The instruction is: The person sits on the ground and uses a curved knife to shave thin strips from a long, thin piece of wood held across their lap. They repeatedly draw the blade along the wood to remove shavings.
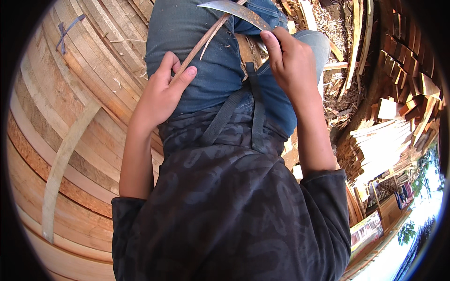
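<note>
My left hand [165, 89] is closed round the near end of a thin wooden stick [202, 43], which slants up and to the right over my thigh in blue jeans. A thin sliver of wood peels away from its side. In my right hand [293, 58] is a sickle-like knife with a curved metal blade [236, 12]; its handle is mostly hidden by my fingers. The blade reaches leftward and crosses the stick near its far part. I cannot tell whether the edge presses into the wood.
Stacked planks [75, 126] fill the left side, with a loose pale strip [65, 164] and a dark tied band [63, 35] on them. Shavings [323, 28] and long offcuts litter the ground at upper right. Piles of cut wood [379, 145] stand at the right. Dark straps [255, 103] lie over my lap.
</note>
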### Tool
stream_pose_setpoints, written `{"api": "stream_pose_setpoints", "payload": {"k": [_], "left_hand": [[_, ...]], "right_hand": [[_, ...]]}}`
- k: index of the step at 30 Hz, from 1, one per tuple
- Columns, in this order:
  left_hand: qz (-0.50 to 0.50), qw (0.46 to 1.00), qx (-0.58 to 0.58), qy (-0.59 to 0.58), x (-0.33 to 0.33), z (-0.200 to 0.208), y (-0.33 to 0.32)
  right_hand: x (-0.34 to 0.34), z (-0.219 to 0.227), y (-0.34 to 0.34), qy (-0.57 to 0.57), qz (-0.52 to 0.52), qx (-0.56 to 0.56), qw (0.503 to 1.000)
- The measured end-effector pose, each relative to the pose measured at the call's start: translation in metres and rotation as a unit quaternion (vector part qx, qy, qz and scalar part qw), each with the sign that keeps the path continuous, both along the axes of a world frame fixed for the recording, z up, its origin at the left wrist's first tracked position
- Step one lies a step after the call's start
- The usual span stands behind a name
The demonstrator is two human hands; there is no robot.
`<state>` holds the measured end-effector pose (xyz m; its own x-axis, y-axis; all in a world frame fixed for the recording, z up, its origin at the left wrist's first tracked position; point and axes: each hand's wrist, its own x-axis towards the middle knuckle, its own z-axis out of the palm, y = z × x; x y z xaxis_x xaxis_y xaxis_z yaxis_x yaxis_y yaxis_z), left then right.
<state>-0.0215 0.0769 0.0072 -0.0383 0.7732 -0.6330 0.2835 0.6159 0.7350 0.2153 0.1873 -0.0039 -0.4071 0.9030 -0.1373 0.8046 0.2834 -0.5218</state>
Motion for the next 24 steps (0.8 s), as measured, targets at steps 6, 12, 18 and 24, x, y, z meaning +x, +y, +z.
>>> {"api": "stream_pose_setpoints", "payload": {"k": [6, 12, 18, 24], "left_hand": [[0.005, 0.999, -0.018, -0.026, -0.001, 0.004, 0.002], [0.013, 0.999, -0.02, -0.039, -0.001, 0.006, 0.0], [0.014, 0.999, 0.002, -0.03, 0.0, 0.0, -0.004], [0.019, 1.0, 0.018, -0.017, 0.001, 0.0, -0.003]], "right_hand": [[-0.001, -0.007, 0.014, -0.072, 0.054, 0.127, 0.988], [0.043, -0.021, 0.067, -0.134, -0.053, 0.071, 0.987], [0.044, -0.005, 0.064, -0.128, -0.05, 0.024, 0.99], [0.001, 0.001, 0.034, -0.137, 0.042, 0.082, 0.986]]}}
